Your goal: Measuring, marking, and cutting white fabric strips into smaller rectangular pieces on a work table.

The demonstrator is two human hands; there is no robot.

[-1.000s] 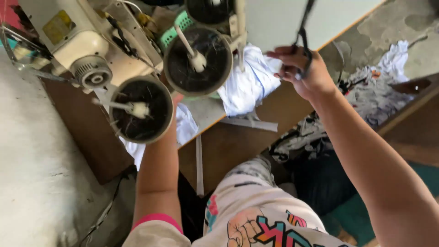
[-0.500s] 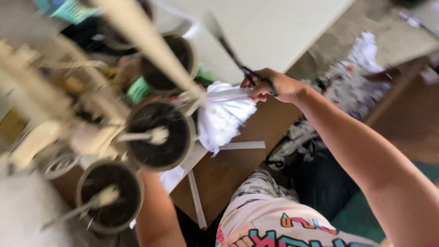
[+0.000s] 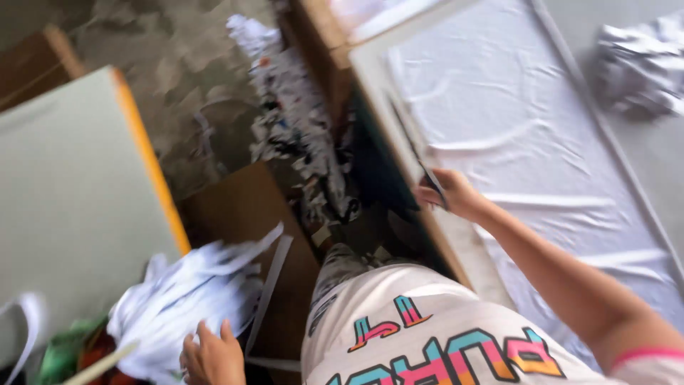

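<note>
Right hand (image 3: 456,194) grips dark scissors (image 3: 417,153) over the white sheet (image 3: 541,142), blades clear of the body | left hand (image 3: 212,356) rests loose, fingers spread, on bundled white cloth (image 3: 189,289), steadying it

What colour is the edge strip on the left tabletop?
Orange edge strip along the pale tabletop; head view.

The whole view is motion-blurred. The dark tool (image 3: 417,160) in the right hand (image 3: 452,194) is too smeared to identify — scissors, perhaps. The left hand (image 3: 212,355) is cut off by the bottom edge, its grip on the white cloth (image 3: 189,285) unclear.
</note>
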